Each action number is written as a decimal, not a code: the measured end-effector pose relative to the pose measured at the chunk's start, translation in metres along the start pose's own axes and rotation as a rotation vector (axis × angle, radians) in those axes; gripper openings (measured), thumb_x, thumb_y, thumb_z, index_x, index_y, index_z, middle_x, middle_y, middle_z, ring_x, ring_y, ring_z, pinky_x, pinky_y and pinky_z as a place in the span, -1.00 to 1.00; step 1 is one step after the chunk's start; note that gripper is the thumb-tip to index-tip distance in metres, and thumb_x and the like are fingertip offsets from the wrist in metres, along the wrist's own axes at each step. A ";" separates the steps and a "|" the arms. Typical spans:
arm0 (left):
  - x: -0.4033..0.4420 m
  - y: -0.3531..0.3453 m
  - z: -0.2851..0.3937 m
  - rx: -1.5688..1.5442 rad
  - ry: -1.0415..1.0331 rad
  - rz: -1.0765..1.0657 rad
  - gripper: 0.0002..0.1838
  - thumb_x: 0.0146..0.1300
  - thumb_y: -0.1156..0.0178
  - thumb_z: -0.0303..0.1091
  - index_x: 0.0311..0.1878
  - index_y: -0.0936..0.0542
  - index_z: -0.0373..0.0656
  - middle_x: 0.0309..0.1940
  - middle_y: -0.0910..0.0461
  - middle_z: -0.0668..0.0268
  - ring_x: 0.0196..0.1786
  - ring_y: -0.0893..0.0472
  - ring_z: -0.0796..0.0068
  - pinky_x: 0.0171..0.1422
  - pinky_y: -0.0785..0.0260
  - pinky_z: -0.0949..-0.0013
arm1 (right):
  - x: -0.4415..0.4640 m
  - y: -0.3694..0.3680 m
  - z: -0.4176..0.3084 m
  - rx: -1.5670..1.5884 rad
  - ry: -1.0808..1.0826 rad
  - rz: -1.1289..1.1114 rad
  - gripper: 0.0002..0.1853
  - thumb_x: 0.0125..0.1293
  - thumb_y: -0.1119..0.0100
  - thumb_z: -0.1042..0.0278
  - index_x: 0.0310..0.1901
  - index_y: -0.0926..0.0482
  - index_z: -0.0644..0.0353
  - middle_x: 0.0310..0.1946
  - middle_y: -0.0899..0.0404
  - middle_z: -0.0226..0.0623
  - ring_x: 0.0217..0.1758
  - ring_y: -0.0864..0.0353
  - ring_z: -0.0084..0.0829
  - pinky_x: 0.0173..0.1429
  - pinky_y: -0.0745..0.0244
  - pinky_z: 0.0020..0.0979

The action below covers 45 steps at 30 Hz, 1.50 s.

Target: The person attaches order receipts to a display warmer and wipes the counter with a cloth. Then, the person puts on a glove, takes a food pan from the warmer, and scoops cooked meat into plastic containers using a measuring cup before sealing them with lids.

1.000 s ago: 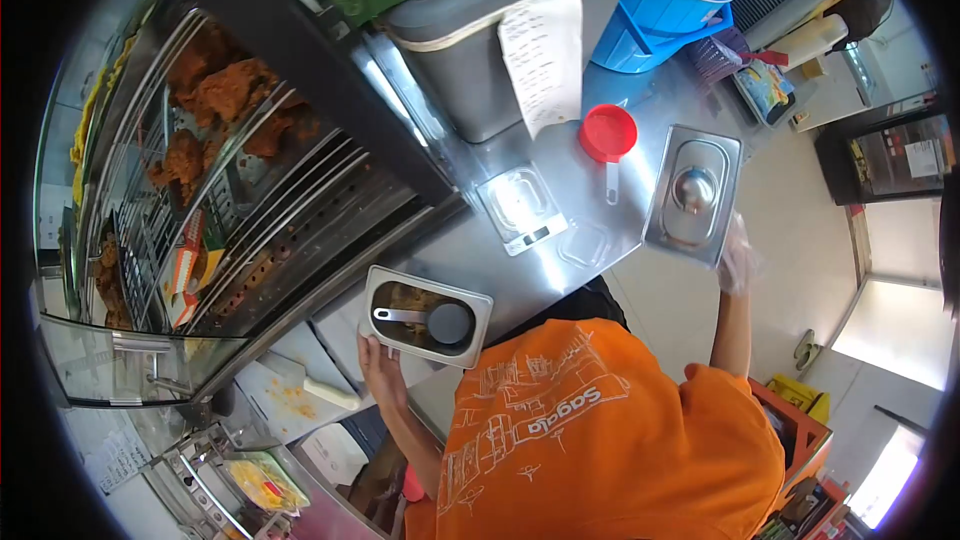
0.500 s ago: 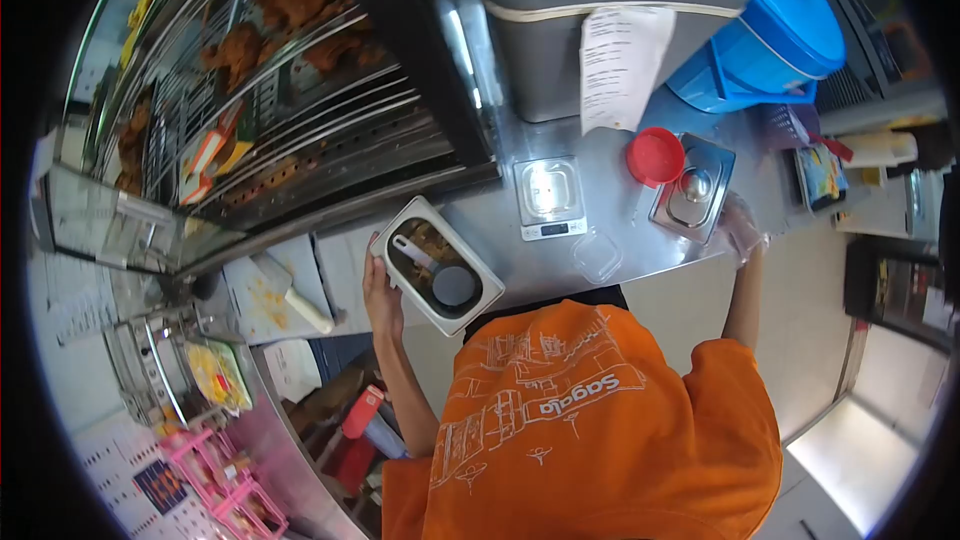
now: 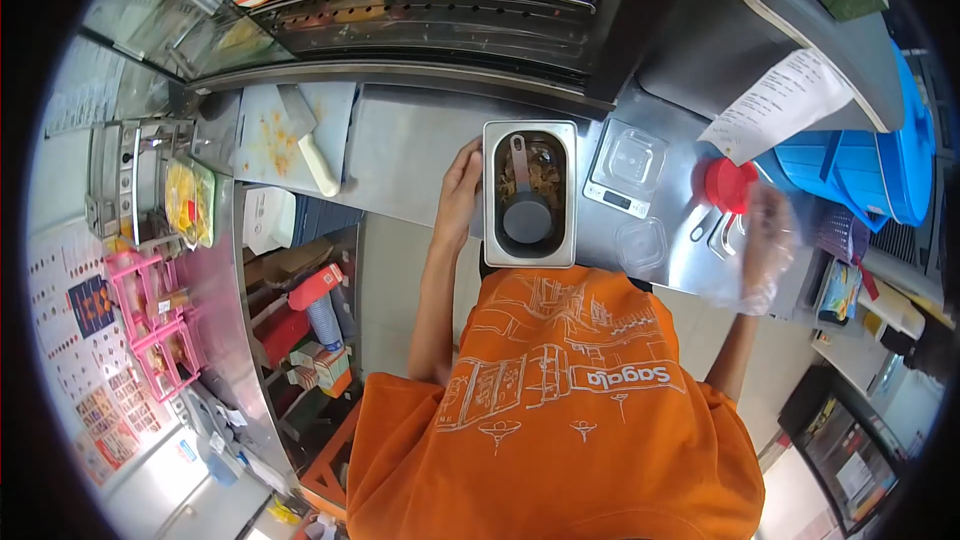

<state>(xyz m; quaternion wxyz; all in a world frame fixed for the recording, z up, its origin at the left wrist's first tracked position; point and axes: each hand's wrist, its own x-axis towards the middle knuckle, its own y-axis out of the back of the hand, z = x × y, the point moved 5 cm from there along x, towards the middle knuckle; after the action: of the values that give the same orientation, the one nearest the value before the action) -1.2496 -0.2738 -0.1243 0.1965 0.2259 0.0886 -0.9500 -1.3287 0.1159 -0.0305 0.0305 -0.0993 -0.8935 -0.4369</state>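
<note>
My left hand grips the left side of a deep metal container. Inside it, a dark round scoop with a long handle rests on brown food pieces. My right hand, in a clear plastic glove, is beside the red scoop and over a metal lid, mostly hidden; its finger positions are unclear. Between the hands, a small clear tub stands on the digital scale, with a clear lid just in front.
A knife lies on the stained cutting board at the left. The glass food cabinet borders the counter's back. At the right stand a grey bin, with a hanging paper, and a blue container.
The view has swung left. The metal container has turned from slanted to upright in view, still in my left hand. The metal lid has gone from plainly visible to mostly hidden by my right hand.
</note>
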 end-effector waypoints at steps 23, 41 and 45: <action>-0.108 0.020 -0.063 -0.137 0.036 -0.016 -0.73 0.38 -0.05 -0.30 0.01 -0.47 -0.27 -0.22 -0.59 0.30 -0.17 -0.58 0.50 0.08 -0.37 0.42 | -0.041 -0.168 -0.216 -0.308 1.830 -0.634 -0.84 0.08 -0.14 0.33 -0.28 -0.56 0.12 -0.17 -0.49 -0.34 -0.11 -0.49 -0.44 -0.24 -0.52 -0.45; -0.102 0.004 -0.072 -0.268 0.080 -0.111 -0.78 0.39 -0.05 -0.37 0.00 -0.45 -0.28 -0.23 -0.61 0.26 -0.20 -0.58 0.52 0.04 -0.39 0.42 | -0.018 -0.096 -0.170 0.230 1.022 -0.552 -0.77 0.10 -0.30 0.54 -0.24 -0.45 0.14 -0.33 -0.58 -0.29 -0.34 -0.63 -0.30 -0.30 -0.52 -0.38; -0.102 0.004 -0.073 -0.295 0.110 -0.108 -0.78 0.39 -0.05 -0.38 0.01 -0.44 -0.28 -0.20 -0.62 0.24 -0.18 -0.58 0.51 0.05 -0.39 0.42 | -0.025 -0.100 -0.171 0.198 1.058 -0.466 -0.77 0.14 -0.28 0.51 -0.20 -0.44 0.15 -0.31 -0.62 -0.28 -0.30 -0.63 -0.28 -0.28 -0.50 -0.30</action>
<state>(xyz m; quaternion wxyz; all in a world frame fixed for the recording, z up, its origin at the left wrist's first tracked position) -1.1358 -0.2246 -0.1413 0.1709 0.2410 0.2497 -0.9222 -1.3301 -0.0827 -0.0060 0.3846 0.3348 -0.7916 -0.3366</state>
